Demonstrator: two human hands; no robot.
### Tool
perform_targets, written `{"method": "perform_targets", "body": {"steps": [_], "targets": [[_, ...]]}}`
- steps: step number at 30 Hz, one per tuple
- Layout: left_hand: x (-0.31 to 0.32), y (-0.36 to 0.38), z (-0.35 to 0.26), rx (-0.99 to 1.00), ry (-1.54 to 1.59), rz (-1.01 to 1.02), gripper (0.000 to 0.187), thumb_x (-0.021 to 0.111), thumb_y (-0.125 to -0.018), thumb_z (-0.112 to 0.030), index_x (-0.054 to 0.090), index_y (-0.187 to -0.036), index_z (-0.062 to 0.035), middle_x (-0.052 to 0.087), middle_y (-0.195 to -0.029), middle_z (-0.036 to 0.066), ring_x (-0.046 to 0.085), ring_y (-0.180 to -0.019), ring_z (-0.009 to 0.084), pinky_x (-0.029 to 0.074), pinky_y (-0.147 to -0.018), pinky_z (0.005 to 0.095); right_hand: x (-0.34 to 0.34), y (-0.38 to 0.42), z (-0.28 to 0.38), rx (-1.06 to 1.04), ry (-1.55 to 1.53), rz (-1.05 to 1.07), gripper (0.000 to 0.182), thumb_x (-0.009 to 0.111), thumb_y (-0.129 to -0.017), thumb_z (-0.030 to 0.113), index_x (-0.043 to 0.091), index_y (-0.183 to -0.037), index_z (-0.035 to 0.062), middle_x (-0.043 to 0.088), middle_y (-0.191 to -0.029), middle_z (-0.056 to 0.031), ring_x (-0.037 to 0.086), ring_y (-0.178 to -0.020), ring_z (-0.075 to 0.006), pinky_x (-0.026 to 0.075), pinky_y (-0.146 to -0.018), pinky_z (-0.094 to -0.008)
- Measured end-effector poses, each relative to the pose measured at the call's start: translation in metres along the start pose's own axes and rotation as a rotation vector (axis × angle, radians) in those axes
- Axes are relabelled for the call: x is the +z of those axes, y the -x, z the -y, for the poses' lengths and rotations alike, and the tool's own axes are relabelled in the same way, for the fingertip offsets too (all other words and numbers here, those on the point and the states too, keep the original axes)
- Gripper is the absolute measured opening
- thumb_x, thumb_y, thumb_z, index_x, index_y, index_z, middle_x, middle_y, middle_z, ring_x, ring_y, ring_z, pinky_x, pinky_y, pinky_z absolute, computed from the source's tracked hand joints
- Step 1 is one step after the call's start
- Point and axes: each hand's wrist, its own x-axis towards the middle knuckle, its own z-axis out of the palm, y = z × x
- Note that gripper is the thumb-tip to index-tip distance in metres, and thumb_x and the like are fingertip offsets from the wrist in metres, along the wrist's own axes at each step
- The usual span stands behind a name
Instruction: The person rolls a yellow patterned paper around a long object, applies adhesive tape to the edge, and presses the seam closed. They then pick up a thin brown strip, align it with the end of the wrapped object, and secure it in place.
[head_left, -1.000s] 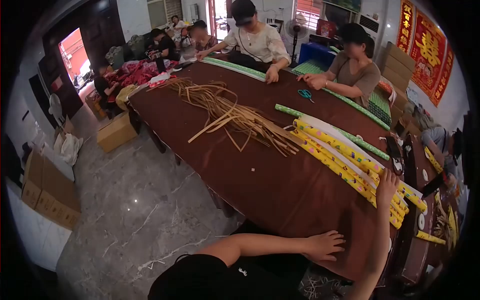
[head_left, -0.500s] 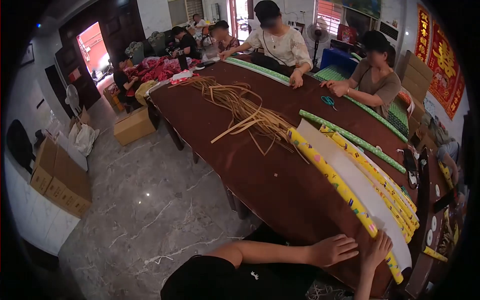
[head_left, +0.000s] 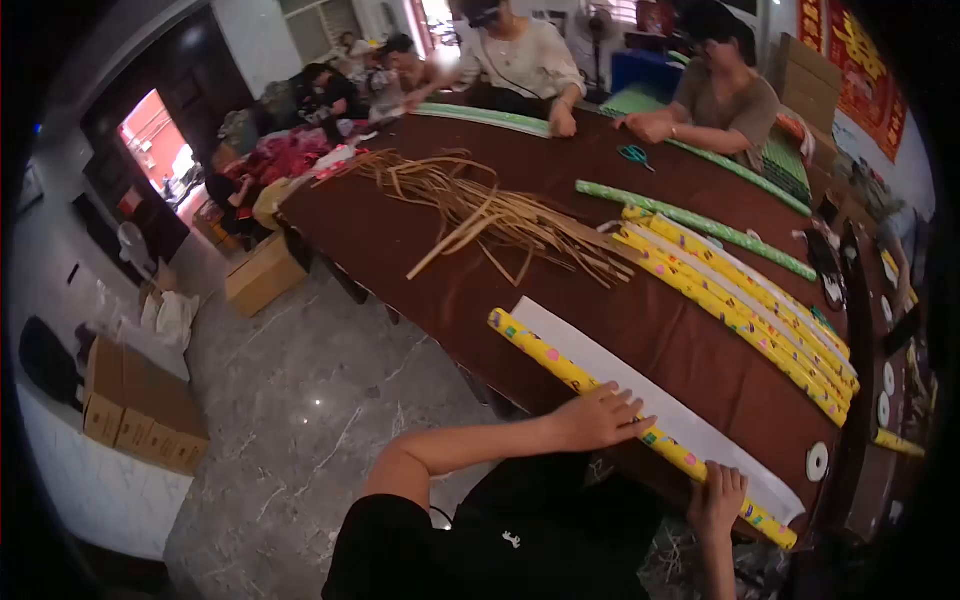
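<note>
A yellow patterned paper roll (head_left: pixel 545 353) lies along the near edge of the brown table, with a white flap (head_left: pixel 640 375) unrolled on its far side. My left hand (head_left: pixel 600 415) rests on the middle of the roll, fingers spread over it. Close to the roll's right end, my right hand (head_left: pixel 718 497) lies over the paper with fingers apart. Several more yellow rolls (head_left: pixel 740 310) sit side by side farther back.
Long brown strips (head_left: pixel 500 215) are heaped on the table (head_left: pixel 400 265). Beyond are a green roll (head_left: pixel 700 227), teal scissors (head_left: pixel 634 155) and two people working with green paper. A white tape ring (head_left: pixel 817 461) lies at the right.
The yellow roll with its white flap has come toward me, away from the other rolls. My left hand has moved left onto it. The tape ring now shows, and the view has shifted.
</note>
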Motion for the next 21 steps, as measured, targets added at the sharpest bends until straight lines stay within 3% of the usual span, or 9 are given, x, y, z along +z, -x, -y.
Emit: {"method": "perform_targets", "body": {"steps": [5, 8, 12, 19, 21], "targets": [[-0.005, -0.004, 0.015, 0.095, 0.035, 0.143, 0.044, 0.054, -0.087, -0.016, 0.056, -0.130, -0.0125, 0.057, -0.101, 0.007, 0.056, -0.088, 0.0216, 0.047, -0.078, 0.0381, -0.022, -0.018, 0.012, -0.025, -0.086, -0.024, 0.035, 0.069, -0.076, 0.009, 0.059, -0.108, 0.0005, 0.064, -0.096, -0.0146, 0.059, -0.086, -0.0325, 0.044, -0.077, -0.0427], [-0.009, -0.011, 0.019, 0.138, 0.019, 0.146, 0.045, 0.062, -0.083, -0.015, 0.059, -0.127, -0.0130, 0.056, -0.094, 0.006, 0.055, -0.080, 0.0216, 0.045, -0.071, 0.0361, -0.023, -0.017, 0.008, -0.057, -0.066, -0.048, 0.037, 0.072, -0.076, 0.019, 0.059, -0.107, 0.0029, 0.062, -0.090, -0.0097, 0.059, -0.084, -0.0283, 0.044, -0.074, -0.0404], [-0.008, -0.013, 0.016, 0.161, 0.051, 0.120, 0.049, 0.074, -0.075, -0.020, 0.062, -0.123, -0.0113, 0.054, -0.089, 0.006, 0.054, -0.076, 0.0228, 0.046, -0.069, 0.0359, -0.022, -0.009, 0.006, -0.096, -0.004, -0.033, 0.040, 0.071, -0.078, 0.021, 0.059, -0.111, 0.0027, 0.058, -0.087, -0.0070, 0.057, -0.081, -0.0258, 0.044, -0.073, -0.0377], [-0.002, -0.009, 0.004, 0.153, 0.115, 0.156, 0.049, 0.076, -0.076, -0.022, 0.063, -0.121, -0.0079, 0.056, -0.091, 0.008, 0.056, -0.070, 0.0224, 0.048, -0.062, 0.0336, -0.005, -0.003, -0.012, -0.233, 0.066, -0.008, 0.041, 0.067, -0.082, 0.031, 0.055, -0.114, 0.0086, 0.056, -0.088, -0.0045, 0.058, -0.081, -0.0235, 0.048, -0.069, -0.0382], [-0.001, -0.006, 0.003, 0.155, 0.114, 0.165, 0.050, 0.076, -0.076, -0.022, 0.063, -0.121, -0.0071, 0.056, -0.090, 0.009, 0.056, -0.069, 0.0226, 0.048, -0.061, 0.0337, -0.001, -0.001, -0.014, -0.265, 0.182, -0.003, 0.040, 0.066, -0.082, 0.029, 0.053, -0.114, 0.0084, 0.052, -0.087, -0.0034, 0.056, -0.079, -0.0199, 0.046, -0.065, -0.0333]]}}
